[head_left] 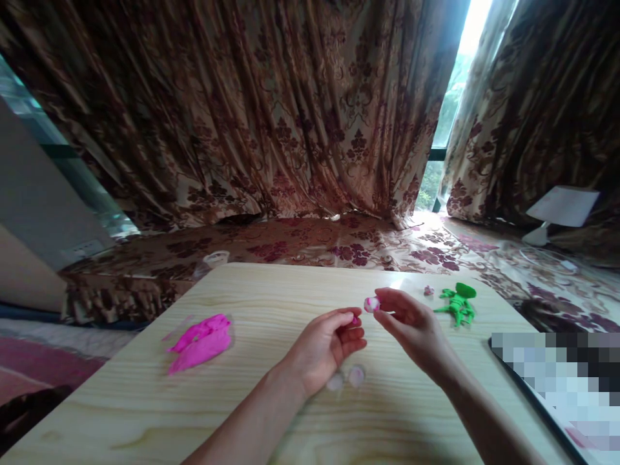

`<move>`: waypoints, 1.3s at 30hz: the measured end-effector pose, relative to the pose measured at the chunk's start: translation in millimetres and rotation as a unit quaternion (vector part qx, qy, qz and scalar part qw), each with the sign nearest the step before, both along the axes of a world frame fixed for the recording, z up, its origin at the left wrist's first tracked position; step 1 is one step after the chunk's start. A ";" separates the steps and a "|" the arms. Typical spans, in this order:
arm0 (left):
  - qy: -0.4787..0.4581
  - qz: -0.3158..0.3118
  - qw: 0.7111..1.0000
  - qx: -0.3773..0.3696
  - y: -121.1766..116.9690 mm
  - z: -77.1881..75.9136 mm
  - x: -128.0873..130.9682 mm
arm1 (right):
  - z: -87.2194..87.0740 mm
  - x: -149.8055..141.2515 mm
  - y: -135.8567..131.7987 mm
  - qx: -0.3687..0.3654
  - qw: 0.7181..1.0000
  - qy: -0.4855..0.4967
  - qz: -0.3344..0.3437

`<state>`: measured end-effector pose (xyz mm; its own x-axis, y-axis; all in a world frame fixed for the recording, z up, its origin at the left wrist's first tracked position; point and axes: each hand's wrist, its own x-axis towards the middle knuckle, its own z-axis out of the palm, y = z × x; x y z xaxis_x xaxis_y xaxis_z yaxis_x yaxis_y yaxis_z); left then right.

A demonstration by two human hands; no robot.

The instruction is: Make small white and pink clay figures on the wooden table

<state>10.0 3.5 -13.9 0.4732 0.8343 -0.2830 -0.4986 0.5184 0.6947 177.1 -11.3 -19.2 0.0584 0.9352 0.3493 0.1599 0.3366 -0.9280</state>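
Observation:
Above the middle of the table, my right hand (404, 320) pinches a small white ball with pink patches (371, 304) between thumb and fingertips. Close beside it on the left, my left hand (329, 342) has a tiny bit of pink clay (354, 319) between thumb and forefinger, its other fingers loosely curled. Under my left hand lie two small pale discs (356, 376), side by side on the tabletop. A larger flattened lump of bright pink clay (203, 342) rests at the left of the table.
A green clay figure (458, 303) stands at the table's right, with a small pinkish lump (429, 290) near it. A blurred-out flat item with a dark edge (557, 394) is at the right. A clear container (213, 259) sits behind the wooden table (271, 290); a white lamp (562, 206) is farther off.

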 end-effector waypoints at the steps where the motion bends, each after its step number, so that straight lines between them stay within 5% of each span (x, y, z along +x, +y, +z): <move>1: -0.008 -0.011 1.000 -0.004 -1.0 0.0 0.6 | 1.8 -6.4 -3.4 0.010 1.000 0.000 0.004; 6: -0.055 -0.032 0.998 -0.027 -4.7 2.9 2.9 | 3.7 -17.6 -11.0 0.077 0.996 -0.054 0.007; 17: -0.067 -0.036 0.997 0.030 -9.6 9.4 1.2 | 14.1 -13.1 -17.2 0.108 0.993 -0.040 0.001; 39: -0.071 -0.007 0.996 0.046 -9.8 15.4 -0.6 | 18.8 -10.9 -22.1 0.236 0.957 -0.171 -0.017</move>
<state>9.4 -6.3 1.6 0.5141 0.8472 -0.1344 -0.5892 0.4626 0.6624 166.2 -33.4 -0.4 -0.1060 0.6687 0.7360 0.4453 0.6937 -0.5661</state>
